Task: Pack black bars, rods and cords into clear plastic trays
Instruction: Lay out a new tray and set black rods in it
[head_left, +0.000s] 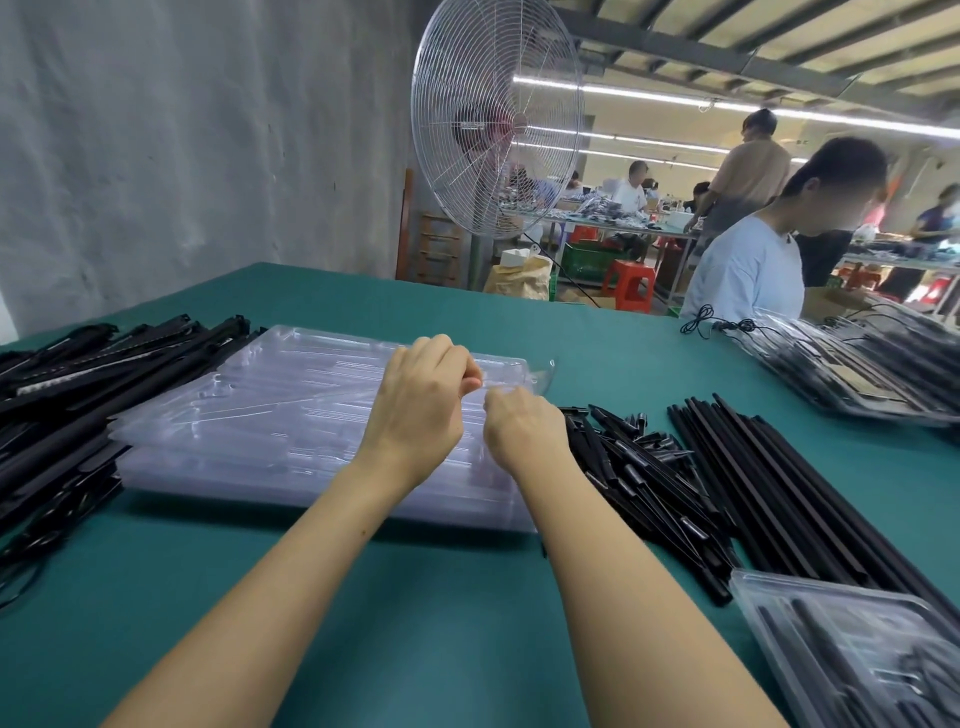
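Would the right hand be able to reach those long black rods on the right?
Likely yes: the rods lie uncovered, nothing above them, though the right hand pinches the clear tray and must let go first.

No legible text — none anywhere

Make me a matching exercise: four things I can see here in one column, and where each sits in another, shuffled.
Things
1. stack of clear trays
2. long black rods
3. pile of black bars
4. red stool

Places
A. on the floor beyond the green table
B. table's left edge
C. table's middle
D. table's right side, lying side by side

Pairs: 1-C, 2-D, 3-B, 4-A
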